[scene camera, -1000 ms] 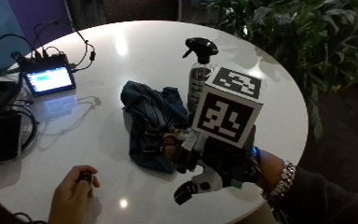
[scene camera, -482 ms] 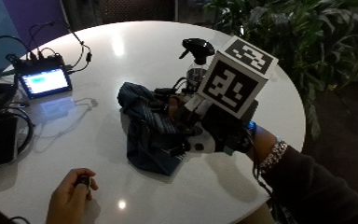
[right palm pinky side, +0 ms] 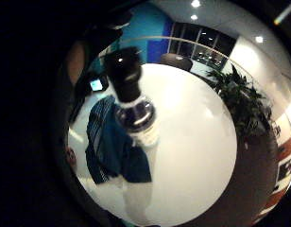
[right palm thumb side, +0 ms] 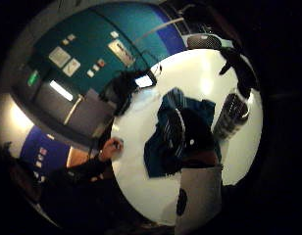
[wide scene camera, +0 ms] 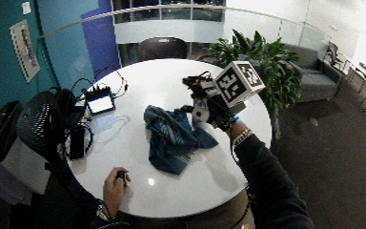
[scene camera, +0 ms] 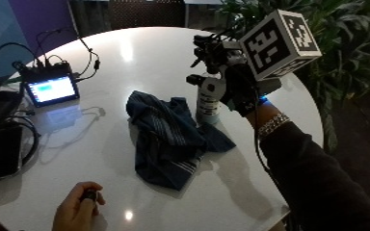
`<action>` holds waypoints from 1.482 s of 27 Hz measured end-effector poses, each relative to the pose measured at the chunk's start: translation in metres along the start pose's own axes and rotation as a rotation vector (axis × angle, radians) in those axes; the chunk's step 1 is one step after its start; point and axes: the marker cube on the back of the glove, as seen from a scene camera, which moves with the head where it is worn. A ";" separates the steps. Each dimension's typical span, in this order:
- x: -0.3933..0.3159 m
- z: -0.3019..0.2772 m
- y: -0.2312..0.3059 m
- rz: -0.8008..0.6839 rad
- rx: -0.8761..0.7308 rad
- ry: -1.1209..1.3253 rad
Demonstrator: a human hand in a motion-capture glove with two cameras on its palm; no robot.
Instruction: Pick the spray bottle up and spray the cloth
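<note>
A clear spray bottle (scene camera: 207, 102) with a black trigger head stands upright on the round white table (scene camera: 140, 53), right beside a crumpled blue striped cloth (scene camera: 165, 139). My gloved right hand (scene camera: 239, 91) is at the bottle's right side, level with its neck, fingers spread around it; the thumb shows apart from the bottle (right palm thumb side: 232, 112) in the thumb side palm view. In the little finger side palm view the bottle (right palm pinky side: 133, 113) looms close, with the cloth (right palm pinky side: 107, 142) behind it. The wide outside view shows the hand (wide scene camera: 218, 109), bottle (wide scene camera: 200, 113) and cloth (wide scene camera: 170, 136) together.
A small device with a lit screen (scene camera: 50, 89) and cables sits at the table's left. A dark flat device (scene camera: 2, 154) lies at the near left edge. The bare left hand (scene camera: 76, 209) holds a small dark object near the front. Plants (scene camera: 339, 48) stand behind the table.
My right hand has moved from over the cloth's near side up and away to the bottle's side. The bottle and the cloth have stayed put.
</note>
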 end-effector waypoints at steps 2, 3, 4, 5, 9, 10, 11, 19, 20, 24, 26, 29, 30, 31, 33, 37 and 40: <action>0.012 0.003 -0.004 0.080 0.041 -0.011; 0.018 0.005 -0.006 0.115 0.051 -0.017; 0.024 0.008 -0.008 0.147 0.054 -0.027; 0.028 0.011 -0.008 0.176 0.055 -0.044; 0.045 0.027 -0.005 0.294 0.056 -0.196; 0.049 0.032 -0.003 0.324 0.052 -0.248; 0.052 0.037 0.000 0.351 0.044 -0.299; 0.068 0.066 0.022 0.501 -0.056 -0.581; 0.068 0.069 0.023 0.514 -0.070 -0.611; 0.069 0.076 0.026 0.552 -0.128 -0.669; 0.068 0.078 0.024 0.569 -0.152 -0.688; 0.066 0.081 0.020 0.579 -0.177 -0.722; 0.066 0.082 0.018 0.579 -0.183 -0.730; 0.065 0.083 0.016 0.577 -0.187 -0.735; 0.064 0.084 0.013 0.570 -0.193 -0.741; 0.064 0.085 0.008 0.553 -0.172 -0.743; 0.063 0.084 0.005 0.530 -0.143 -0.728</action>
